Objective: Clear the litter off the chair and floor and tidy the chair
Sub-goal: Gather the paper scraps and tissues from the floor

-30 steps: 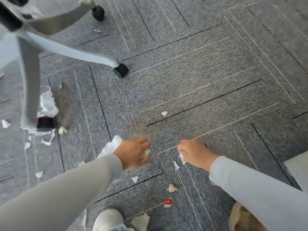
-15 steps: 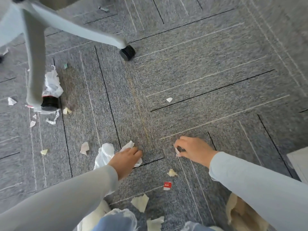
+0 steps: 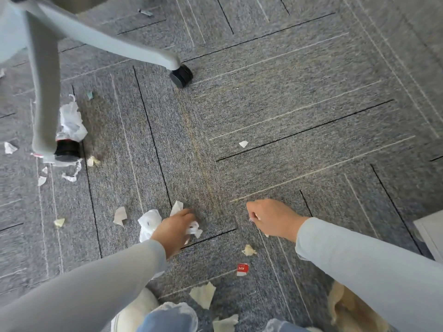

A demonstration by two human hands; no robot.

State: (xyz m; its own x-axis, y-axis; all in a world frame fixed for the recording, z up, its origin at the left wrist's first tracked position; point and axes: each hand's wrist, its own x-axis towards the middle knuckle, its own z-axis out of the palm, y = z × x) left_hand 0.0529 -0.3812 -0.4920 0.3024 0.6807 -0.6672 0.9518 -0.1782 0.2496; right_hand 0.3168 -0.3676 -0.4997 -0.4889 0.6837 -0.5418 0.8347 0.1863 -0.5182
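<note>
**While litter lay all over the carpet: two-hand scrap pickup**

Litter was loose paper. White scraps (image 3: pixel 194 228) sat under the left hand (image 3: pixel 176 232), with a crumpled white bag (image 3: pixel 149 222) just beside it. The right hand (image 3: pixel 271 218) had a small white bit (image 3: pixel 255 215). Near the knees lay a yellowish scrap (image 3: pixel 248 250) and a red-and-white scrap (image 3: pixel 242 269). Further out was a lone white piece (image 3: pixel 243 144), and a crumpled wrapper (image 3: pixel 72 123) sat against a chair leg (image 3: pixel 43 92).

Left hand: palm down, fingers curled round the scraps at carpet level.
Right hand: knuckles up, fist loosely closed, thumb and fingertip pinching the bit. Couldn't tell if more was inside.
Both forearms reached forward and down.

My read: gather-and-bunch step. Rake scraps into the palm before lifting and keep the pinch closed. Clear near pieces first, the chair-leg pile last.
</note>
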